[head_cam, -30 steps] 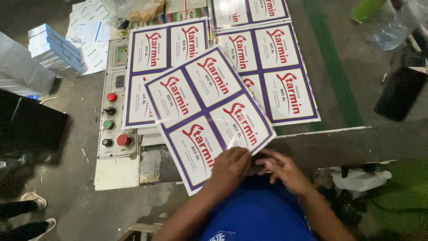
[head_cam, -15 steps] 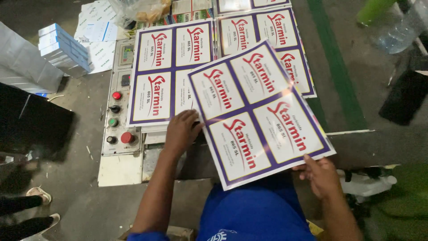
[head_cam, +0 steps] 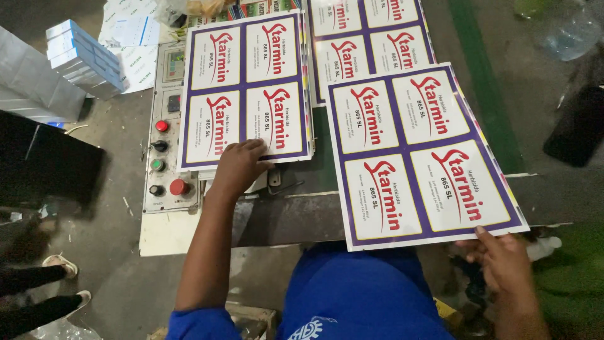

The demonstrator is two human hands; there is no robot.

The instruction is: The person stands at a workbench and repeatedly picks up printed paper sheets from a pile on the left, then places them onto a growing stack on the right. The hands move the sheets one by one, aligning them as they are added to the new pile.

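Nearby, a control panel [head_cam: 165, 132] with red and green buttons sat left of centre, boxes [head_cam: 85, 60] at upper left. The left hand [head_cam: 239, 167] pressed flat, fingers together, on a stack of printed sheets [head_cam: 245, 88]. The right hand [head_cam: 503, 258] pinched the lower edge of a loose sheet [head_cam: 421, 151] at centre right above the surface [head_cam: 302, 214].

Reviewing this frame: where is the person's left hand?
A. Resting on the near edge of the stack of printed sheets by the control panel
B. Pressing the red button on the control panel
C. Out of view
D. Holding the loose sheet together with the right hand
A: the left hand lies flat on the stack of printed sheets, while the right hand alone holds the loose sheet.
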